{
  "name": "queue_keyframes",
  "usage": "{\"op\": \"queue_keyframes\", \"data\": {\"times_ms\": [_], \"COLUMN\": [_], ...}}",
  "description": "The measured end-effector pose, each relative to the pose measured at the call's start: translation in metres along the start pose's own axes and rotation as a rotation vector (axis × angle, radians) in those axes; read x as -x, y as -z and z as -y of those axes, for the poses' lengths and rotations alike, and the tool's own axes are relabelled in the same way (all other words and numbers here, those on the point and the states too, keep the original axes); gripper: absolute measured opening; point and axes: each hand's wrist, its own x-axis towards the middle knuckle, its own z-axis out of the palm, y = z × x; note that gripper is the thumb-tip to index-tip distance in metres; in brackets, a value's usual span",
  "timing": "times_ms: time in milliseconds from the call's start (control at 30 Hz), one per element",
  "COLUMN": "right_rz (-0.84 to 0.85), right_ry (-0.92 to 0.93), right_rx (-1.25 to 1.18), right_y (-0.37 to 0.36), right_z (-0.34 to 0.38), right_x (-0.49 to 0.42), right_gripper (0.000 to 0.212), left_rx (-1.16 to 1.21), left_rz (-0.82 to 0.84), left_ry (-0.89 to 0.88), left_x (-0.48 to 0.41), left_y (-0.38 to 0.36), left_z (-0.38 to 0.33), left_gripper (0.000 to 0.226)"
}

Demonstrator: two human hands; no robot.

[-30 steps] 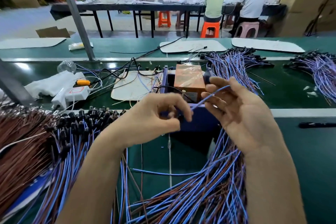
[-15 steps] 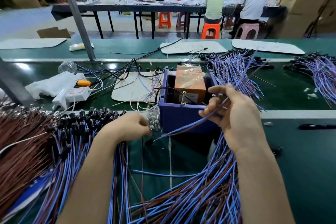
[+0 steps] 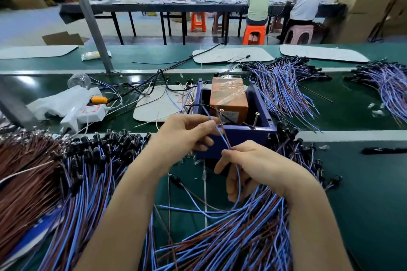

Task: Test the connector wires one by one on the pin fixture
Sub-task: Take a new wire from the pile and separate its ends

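Head view, one item under test: a thin two-strand wire point(image 3: 223, 138), blue and brown, which I log as stretched between both hands just in front of the blue box point(image 3: 244, 138) that serves as the pin fixture. Left hand point(image 3: 187, 136): fingers curled, thumb and forefinger pinching the wire's upper end close beside the left of two upright pins point(image 3: 221, 111); whether the bare end and the pin touch I cannot tell, as the fingertips hide it. Right hand point(image 3: 259, 167): thumb and forefinger pinching the same wire lower down, the other fingers loosely curled, the slack looping below the palm toward the heap point(image 3: 231, 240) of like wires under the wrist. Second pin point(image 3: 257, 114): at the box's right, untouched. Orange block point(image 3: 229, 97): inside the box, behind the pins. Handling, as I judge it: very light, limp along its length, smooth in its sleeve and so apt to slide through a loose pinch; the stripped tips are probably fine and easily bent. Best hold: close behind each end, so the short free length is stiff enough to aim at a pin. Further stock: black-capped wires point(image 3: 88, 160) at left, another bundle point(image 3: 284, 90) beyond the box.
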Motion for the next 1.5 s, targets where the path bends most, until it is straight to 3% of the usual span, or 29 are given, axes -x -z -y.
{"op": "queue_keyframes", "data": {"times_ms": [233, 300, 400, 567, 767, 967, 1500], "right_rz": [0.052, -0.017, -0.166, -0.366, -0.504, -0.669, -0.647], "right_ry": [0.072, 0.2, 0.34, 0.415, 0.423, 0.319, 0.242], "right_rx": [0.062, 0.008, -0.238, -0.363, -0.292, -0.316, -0.229], "right_y": [0.007, 0.014, 0.026, 0.031, 0.031, 0.04, 0.044], "right_z": [-0.008, -0.01, -0.011, -0.014, -0.014, -0.022, -0.03], "right_x": [0.004, 0.005, 0.01, 0.007, 0.0, -0.003, -0.007], "right_gripper": [0.026, 0.014, 0.021, 0.014, 0.015, 0.012, 0.015], "left_rx": [0.17, 0.208, 0.19, 0.225, 0.212, 0.066, 0.042], "left_rz": [0.049, 0.096, 0.128, 0.112, 0.109, -0.117, -0.132], "left_ry": [-0.075, -0.08, -0.087, -0.079, -0.045, 0.016, 0.211], "left_x": [0.0, 0.0, 0.002, 0.002, 0.0, -0.008, -0.012], "left_y": [-0.026, -0.03, -0.036, -0.046, -0.053, -0.048, -0.044], "left_z": [0.002, 0.002, 0.003, 0.006, 0.012, 0.02, 0.021], "left_gripper": [0.019, 0.018, 0.014, 0.017, 0.018, 0.021, 0.03]}}
